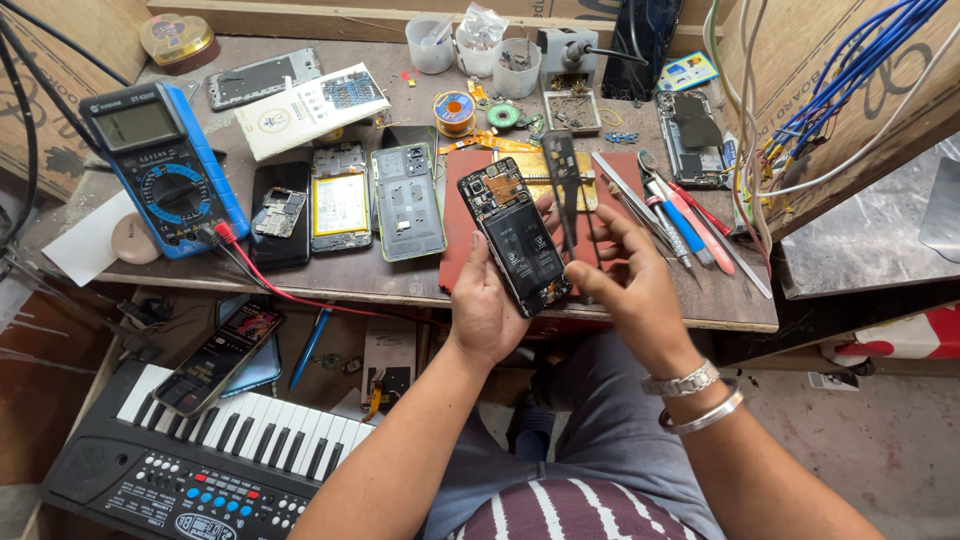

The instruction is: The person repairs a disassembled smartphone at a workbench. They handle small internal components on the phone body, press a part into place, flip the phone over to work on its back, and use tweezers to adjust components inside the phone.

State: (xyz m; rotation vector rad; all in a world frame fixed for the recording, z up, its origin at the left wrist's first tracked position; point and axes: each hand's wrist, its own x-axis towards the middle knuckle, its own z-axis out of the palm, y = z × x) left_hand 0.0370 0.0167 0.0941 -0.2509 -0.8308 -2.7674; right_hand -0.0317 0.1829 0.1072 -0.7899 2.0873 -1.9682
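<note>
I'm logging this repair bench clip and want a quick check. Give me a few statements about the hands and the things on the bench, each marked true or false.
1. The left hand holds an opened phone. True.
2. The right hand holds a screwdriver. False: it holds black tweezers.
3. A blue multimeter lies at the bench's left end. True.
4. The keyboard sits on the bench. False: it is below the bench, with a phone lying on it.
</note>
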